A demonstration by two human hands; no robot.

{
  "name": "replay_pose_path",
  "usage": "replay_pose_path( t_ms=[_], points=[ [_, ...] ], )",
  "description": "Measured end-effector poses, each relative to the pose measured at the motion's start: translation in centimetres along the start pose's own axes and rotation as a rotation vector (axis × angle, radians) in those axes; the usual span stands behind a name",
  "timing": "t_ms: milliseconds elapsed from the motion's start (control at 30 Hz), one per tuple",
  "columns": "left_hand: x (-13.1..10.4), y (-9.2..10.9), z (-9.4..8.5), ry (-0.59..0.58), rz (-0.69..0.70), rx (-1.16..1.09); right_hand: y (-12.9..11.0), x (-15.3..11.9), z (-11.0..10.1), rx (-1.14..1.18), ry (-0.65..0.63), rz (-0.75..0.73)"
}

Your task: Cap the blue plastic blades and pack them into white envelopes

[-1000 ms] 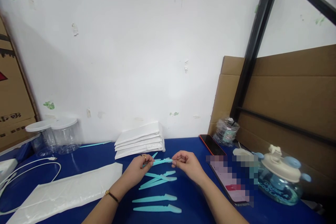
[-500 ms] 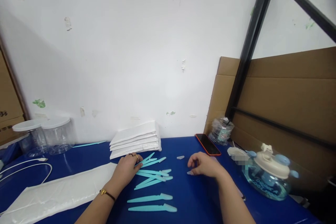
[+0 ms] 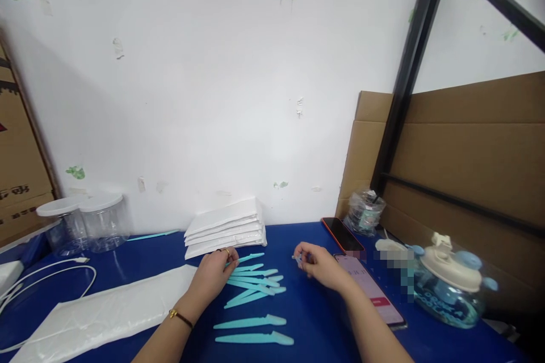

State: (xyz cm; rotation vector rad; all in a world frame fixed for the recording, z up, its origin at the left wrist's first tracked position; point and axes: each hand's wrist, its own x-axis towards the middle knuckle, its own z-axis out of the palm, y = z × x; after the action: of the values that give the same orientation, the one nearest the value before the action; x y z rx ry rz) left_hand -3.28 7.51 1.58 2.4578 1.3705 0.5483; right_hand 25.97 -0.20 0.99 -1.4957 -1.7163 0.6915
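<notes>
Several turquoise eyebrow razors point(image 3: 254, 338) lie spread over the blue tabletop, the farther ones overlapping. My left hand point(image 3: 217, 272) is closed at the far end of the group, with thumb and fingers pinching the handle of one eyebrow razor point(image 3: 252, 257). That razor points to the right. To its right, my right hand point(image 3: 318, 265) is closed, with small clear blade caps point(image 3: 297, 259) at its fingertips. How many caps are in the fingers is partly hidden.
A stack of white padded envelopes point(image 3: 225, 227) stands against the wall, and another white envelope point(image 3: 106, 315) lies at left. Clear jars point(image 3: 104, 221) and a white cable point(image 3: 91, 278) are farther left. Two phones point(image 3: 370, 289) and a water bottle point(image 3: 447, 283) sit at right.
My left hand has lifted one razor slightly apart from the far bunch. My right hand has moved left and away to where a loose clear cap lay. The view has shifted slightly left.
</notes>
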Motion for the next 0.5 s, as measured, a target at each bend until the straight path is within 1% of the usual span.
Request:
replay_pose_path(
  t_ms=[100,200,267,367,433,500],
  points=[
    [-0.1,0.3,0.2,-0.007,0.021,-0.100,-1.1,0.2,0.7,0.241,0.025,0.015],
    [-0.3,0.7,0.2,-0.012,0.051,-0.154,-1.7,0.4,1.2,0.399,0.054,0.009],
    [-0.4,0.9,0.2,-0.016,0.066,-0.188,-1.8,0.5,1.5,0.496,0.036,0.039],
    [-0.4,1.0,0.2,-0.022,0.082,-0.230,-1.9,0.6,2.0,0.601,0.019,0.111],
    [-0.4,1.0,0.2,-0.027,0.092,-0.247,-2.0,0.7,2.4,0.640,0.060,0.134],
    [-0.4,1.1,0.2,-0.030,0.100,-0.256,-2.2,0.9,2.8,0.668,0.121,0.120]
  ],
)
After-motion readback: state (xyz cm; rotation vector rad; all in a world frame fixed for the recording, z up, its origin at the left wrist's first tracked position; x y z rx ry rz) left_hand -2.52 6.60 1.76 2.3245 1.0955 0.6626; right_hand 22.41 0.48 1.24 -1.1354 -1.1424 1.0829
